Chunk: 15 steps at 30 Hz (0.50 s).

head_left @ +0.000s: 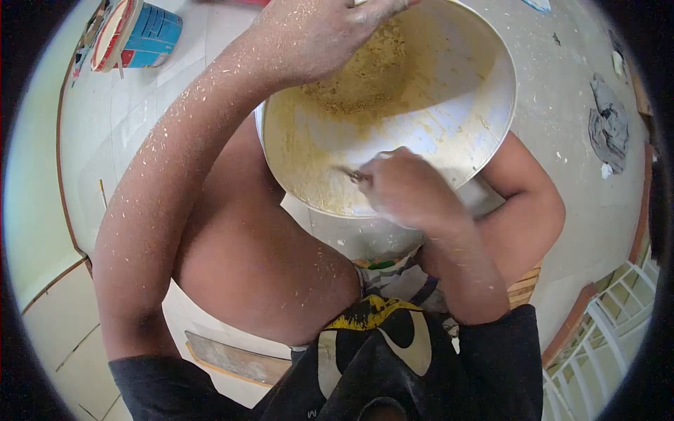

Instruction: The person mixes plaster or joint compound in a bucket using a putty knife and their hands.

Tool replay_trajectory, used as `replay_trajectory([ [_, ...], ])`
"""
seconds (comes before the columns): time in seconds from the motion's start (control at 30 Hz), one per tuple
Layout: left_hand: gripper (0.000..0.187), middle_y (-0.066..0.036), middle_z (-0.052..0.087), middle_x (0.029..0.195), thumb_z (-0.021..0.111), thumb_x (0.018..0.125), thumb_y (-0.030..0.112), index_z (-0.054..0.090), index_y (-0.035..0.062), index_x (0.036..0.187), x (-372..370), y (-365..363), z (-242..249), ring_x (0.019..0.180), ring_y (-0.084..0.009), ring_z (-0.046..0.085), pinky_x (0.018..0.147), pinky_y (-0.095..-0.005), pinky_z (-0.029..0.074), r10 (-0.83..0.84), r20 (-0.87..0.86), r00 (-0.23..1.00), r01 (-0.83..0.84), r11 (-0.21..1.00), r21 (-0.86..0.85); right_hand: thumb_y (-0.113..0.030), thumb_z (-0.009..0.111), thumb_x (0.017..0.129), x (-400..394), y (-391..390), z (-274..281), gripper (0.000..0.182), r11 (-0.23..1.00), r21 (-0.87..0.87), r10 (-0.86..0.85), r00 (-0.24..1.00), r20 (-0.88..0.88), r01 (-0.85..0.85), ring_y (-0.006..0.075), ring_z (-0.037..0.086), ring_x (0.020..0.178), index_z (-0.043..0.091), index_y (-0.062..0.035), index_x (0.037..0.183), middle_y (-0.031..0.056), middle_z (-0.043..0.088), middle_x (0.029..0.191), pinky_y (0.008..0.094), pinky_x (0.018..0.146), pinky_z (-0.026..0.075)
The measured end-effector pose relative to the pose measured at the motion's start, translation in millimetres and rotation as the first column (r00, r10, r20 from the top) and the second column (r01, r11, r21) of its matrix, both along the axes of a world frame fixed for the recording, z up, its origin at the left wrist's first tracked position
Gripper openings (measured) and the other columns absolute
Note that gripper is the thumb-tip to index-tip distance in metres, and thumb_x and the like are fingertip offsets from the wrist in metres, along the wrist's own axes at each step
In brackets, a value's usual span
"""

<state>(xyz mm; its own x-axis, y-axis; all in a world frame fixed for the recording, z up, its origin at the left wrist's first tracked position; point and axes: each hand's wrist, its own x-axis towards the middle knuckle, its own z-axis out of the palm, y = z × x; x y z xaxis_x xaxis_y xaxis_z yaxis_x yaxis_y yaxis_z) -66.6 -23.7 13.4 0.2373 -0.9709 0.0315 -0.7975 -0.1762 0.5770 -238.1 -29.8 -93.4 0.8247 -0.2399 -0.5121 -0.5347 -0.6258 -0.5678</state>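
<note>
A white plastic bucket point(484, 119) sits tilted between my knees, its inside smeared with yellowish dried paste and crumbs. My left hand point(323, 35), dusted with fine flakes, grips the bucket's far rim at the top of the view. My right hand point(404, 186) is inside the near rim, closed on a small metal scraper point(353, 173) whose tip touches the bucket's inner wall. The tool's handle is hidden in my fist.
A blue and white paint can point(137, 34) lies on its side on the floor at the top left. A grey rag point(608, 125) lies on the floor at the right. A white railing point(604, 330) stands at the lower right. A flat board point(232, 358) lies under my legs.
</note>
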Motion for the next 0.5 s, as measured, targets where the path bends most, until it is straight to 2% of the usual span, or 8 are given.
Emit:
replay_trajectory([
  [0.07,0.045,-0.025,0.06,0.111,0.049,0.1,0.035,0.051,-0.0052,0.122,14.9,-7.7,-16.6,0.108,-0.0322,0.06,0.092,-0.0393,0.047,-0.007,-0.067,0.998,0.008,1.0,0.011,-0.022,0.055,0.086,-7.4,-18.5,10.9,0.026,0.979,0.142,0.132,0.986,0.1,-0.145,0.0408,0.064,0.083,0.068,0.0008,0.089,0.0243,0.065,0.083,0.0472,0.08,0.051],
  [0.13,0.045,-0.025,0.06,0.112,0.049,0.1,0.035,0.051,-0.0053,0.122,14.8,-6.5,-13.3,0.108,-0.0322,0.06,0.092,-0.0392,0.047,0.005,-0.09,0.996,-0.001,0.999,0.044,-0.022,0.055,0.086,3.7,-9.4,-6.3,0.027,0.984,0.114,0.132,0.989,0.072,-0.139,0.04,0.065,0.084,0.069,0.0006,0.085,0.0233,0.066,0.086,0.0473,0.079,0.051],
  [0.2,0.045,-0.025,0.059,0.112,0.049,0.1,0.035,0.051,-0.0053,0.122,12.5,-7.9,-11.2,0.108,-0.0322,0.059,0.092,-0.039,0.047,0.009,-0.117,0.993,-0.002,0.998,0.06,-0.025,0.056,0.086,13.1,3.3,-38.9,0.028,0.991,-0.118,0.092,0.974,0.206,-0.068,0.0383,0.065,0.085,0.073,-0.0032,0.092,0.0226,0.067,0.09,0.0454,0.08,0.051],
  [0.27,0.046,-0.026,0.059,0.113,0.048,0.1,0.035,0.051,-0.0057,0.122,14.4,-8.9,-13.7,0.108,-0.0322,0.059,0.092,-0.0389,0.047,-0.013,-0.044,0.999,0.014,0.999,0.037,-0.024,0.055,0.087,1.3,-11.5,-40.2,0.027,0.989,-0.132,0.102,0.962,0.254,-0.07,0.0374,0.064,0.086,0.073,-0.005,0.092,0.0227,0.067,0.089,0.0452,0.081,0.049],
  [0.33,0.046,-0.026,0.059,0.112,0.048,0.101,0.035,0.051,-0.0059,0.122,15.2,-8.0,-15.8,0.108,-0.0322,0.059,0.092,-0.039,0.047,-0.001,-0.04,0.999,0.002,0.999,0.035,-0.024,0.053,0.089,-6.3,-28.2,-5.8,0.027,0.976,0.177,0.081,0.963,0.255,-0.129,0.0386,0.063,0.086,0.07,-0.003,0.088,0.0226,0.066,0.083,0.0466,0.081,0.048],
  [0.4,0.046,-0.026,0.059,0.112,0.048,0.101,0.035,0.051,-0.0061,0.122,14.7,-8.4,-15.9,0.108,-0.0323,0.059,0.092,-0.0391,0.047,0.002,-0.039,0.999,-0.001,1.0,0.023,-0.023,0.054,0.088,-1.5,-16.4,-15.7,0.026,0.986,0.135,0.064,0.974,0.218,-0.095,0.0388,0.063,0.085,0.07,-0.0026,0.091,0.0215,0.067,0.086,0.0469,0.082,0.048],
  [0.47,0.047,-0.025,0.059,0.112,0.047,0.101,0.035,0.052,-0.0061,0.122,13.9,-8.5,-12.8,0.108,-0.0325,0.059,0.092,-0.0391,0.046,0.01,-0.099,0.995,-0.005,0.999,0.052,-0.023,0.058,0.086,5.0,-4.3,-62.6,0.026,0.98,-0.15,0.159,0.972,0.176,-0.133,0.0396,0.063,0.084,0.072,-0.0037,0.096,0.0207,0.068,0.091,0.0452,0.083,0.05],
  [0.5,0.047,-0.025,0.059,0.112,0.047,0.101,0.035,0.052,-0.0061,0.122,9.7,-7.3,-5.3,0.108,-0.0325,0.059,0.092,-0.0391,0.046,0.01,-0.099,0.995,-0.006,0.999,0.041,-0.023,0.057,0.085,5.2,-4.8,-63.2,0.027,0.97,-0.189,0.183,0.97,0.16,-0.152,0.0393,0.063,0.084,0.072,-0.003,0.094,0.0209,0.067,0.089,0.0439,0.082,0.051],
])
